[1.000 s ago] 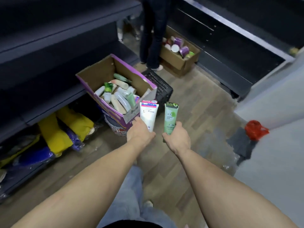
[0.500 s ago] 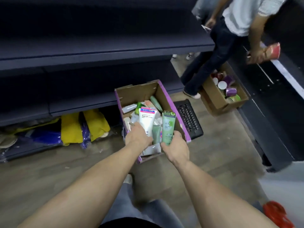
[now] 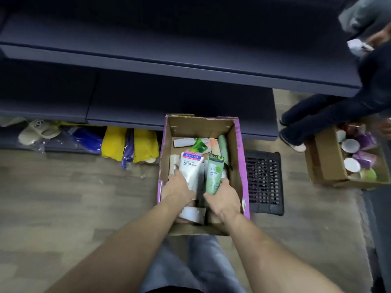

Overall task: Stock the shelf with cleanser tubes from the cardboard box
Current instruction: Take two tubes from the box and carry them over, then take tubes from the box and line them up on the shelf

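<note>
An open cardboard box (image 3: pixel 238 144) with purple outer sides stands on the floor right in front of me, with several cleanser tubes lying in it. My left hand (image 3: pixel 177 188) grips a white tube (image 3: pixel 191 169) labelled "Facial", held upright over the box. My right hand (image 3: pixel 222 200) grips a light green tube (image 3: pixel 214 173) beside it, also upright. The dark blue shelves (image 3: pixel 169 62) run across the view just behind the box, and the boards I can see are bare.
A black plastic crate (image 3: pixel 264 182) lies flat to the right of the box. Further right, another person (image 3: pixel 330 111) stands by a second cardboard box (image 3: pixel 323 166) of cups and jars. Yellow and blue packs (image 3: pixel 118 144) and a slipper (image 3: pixel 40 130) lie under the lowest shelf.
My view has swung left and down, so the box now sits directly below both hands and the shelves face me. Both hands keep their tubes.
</note>
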### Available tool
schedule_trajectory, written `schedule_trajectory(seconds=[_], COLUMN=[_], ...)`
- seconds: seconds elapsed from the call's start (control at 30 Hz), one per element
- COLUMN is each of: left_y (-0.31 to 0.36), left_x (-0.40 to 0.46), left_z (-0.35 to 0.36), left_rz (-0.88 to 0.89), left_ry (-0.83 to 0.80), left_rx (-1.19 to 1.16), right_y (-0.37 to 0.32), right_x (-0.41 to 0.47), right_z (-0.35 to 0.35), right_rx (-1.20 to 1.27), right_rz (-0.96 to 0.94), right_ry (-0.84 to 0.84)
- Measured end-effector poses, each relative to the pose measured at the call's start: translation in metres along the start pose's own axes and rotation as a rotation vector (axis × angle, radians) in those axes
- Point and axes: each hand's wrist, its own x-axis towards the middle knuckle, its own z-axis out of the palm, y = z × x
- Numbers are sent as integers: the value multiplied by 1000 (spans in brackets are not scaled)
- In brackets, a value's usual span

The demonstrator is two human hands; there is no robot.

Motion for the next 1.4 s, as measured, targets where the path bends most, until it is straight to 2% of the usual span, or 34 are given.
schedule_trajectory(seconds=[0.13,0.37,0.67,0.8,1.0,1.4], left_y=[10,12,20,26,41,79], left_x=[9,27,31,22,0,-74], left_z=[17,19,-37,-69,-119,-234], left_rz=[-90,-139,-31,52,191,462], left_ry=[-18,-43,63,167,380,798], left_rx=[-67,-42,-196,-281,-395,-436], right_y=[13,7,-38,-61,-94,-162], right_x=[30,52,52,43,20,-39], right_z=[-2,8,-19,-39,-78,-182], right_rx=[-5,-43,52,148,288,357], right_rz=[18,41,-30,-102,-293,-643], right_ry=[-95,-161,-64,-3,187,471])
